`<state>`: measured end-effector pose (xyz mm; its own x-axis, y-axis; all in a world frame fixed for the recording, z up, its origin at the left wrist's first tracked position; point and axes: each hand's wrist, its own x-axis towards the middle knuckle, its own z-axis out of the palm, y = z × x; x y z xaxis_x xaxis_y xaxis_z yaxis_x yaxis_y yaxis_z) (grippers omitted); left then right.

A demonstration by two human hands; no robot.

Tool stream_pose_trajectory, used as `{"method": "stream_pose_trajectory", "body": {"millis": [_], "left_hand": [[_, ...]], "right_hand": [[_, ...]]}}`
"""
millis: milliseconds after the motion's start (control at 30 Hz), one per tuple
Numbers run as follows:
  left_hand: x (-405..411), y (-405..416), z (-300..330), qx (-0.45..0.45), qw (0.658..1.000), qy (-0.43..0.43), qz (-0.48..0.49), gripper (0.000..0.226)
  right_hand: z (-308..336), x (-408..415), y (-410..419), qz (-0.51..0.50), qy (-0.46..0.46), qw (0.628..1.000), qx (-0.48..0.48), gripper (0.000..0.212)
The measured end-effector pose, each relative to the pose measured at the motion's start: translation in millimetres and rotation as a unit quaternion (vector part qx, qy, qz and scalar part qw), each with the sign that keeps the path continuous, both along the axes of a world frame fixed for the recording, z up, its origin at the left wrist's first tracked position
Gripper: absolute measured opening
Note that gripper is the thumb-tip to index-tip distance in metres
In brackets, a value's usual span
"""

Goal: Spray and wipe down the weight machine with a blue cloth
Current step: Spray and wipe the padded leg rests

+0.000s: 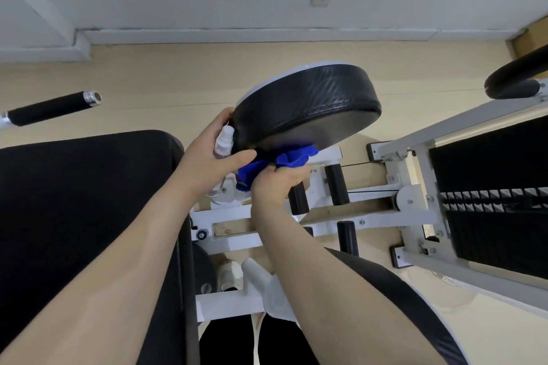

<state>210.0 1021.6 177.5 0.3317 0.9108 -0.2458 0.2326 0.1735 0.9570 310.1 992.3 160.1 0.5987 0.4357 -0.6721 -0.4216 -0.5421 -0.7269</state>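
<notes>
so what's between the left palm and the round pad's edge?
Head view: a small white spray bottle, held in the left hand against the round black pad.

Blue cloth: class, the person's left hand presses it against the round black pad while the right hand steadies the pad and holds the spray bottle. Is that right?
Hands are swapped. In the head view, the right hand presses the blue cloth against the pad, while the left hand steadies it and holds the spray bottle.

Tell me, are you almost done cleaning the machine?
Not yet. The right hand is rubbing the blue cloth under the round black pad, while the left hand steadies it and holds the small spray bottle. Nothing shows whether the seat, handle grip and white frame were wiped.
</notes>
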Motion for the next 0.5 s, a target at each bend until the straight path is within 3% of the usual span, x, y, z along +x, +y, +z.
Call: {"method": "stream_pose_trajectory", "body": {"millis": [67,200,367,433,500], "left_hand": [[-2.1,1.6,-0.6,-0.024,1.0,-0.012,0.002,0.051],[-4.5,0.6,1.4,-0.069,0.996,-0.052,-0.004,0.048],[-4.0,-2.2,-2.4,-0.054,0.997,-0.053,0.01,0.053],[-3.6,-3.4,-5.6,-0.046,0.998,-0.04,0.028,0.051],[-5.2,-5.6,-7.1,-0.038,0.998,-0.027,0.038,0.044]], "right_hand": [[10.3,3.4,0.1,-0.008,0.035,0.999,-0.011,0.034],[32.3,5.9,-5.2,-0.066,0.074,0.991,0.09,0.032],[4.2,1.2,0.6,0.0,-0.059,0.998,0.025,0.035],[-8.1,-3.0,7.9,-0.027,0.061,0.997,-0.04,0.027],[-12.8,-4.2,9.3,-0.028,0.182,0.98,-0.073,0.032]]}}
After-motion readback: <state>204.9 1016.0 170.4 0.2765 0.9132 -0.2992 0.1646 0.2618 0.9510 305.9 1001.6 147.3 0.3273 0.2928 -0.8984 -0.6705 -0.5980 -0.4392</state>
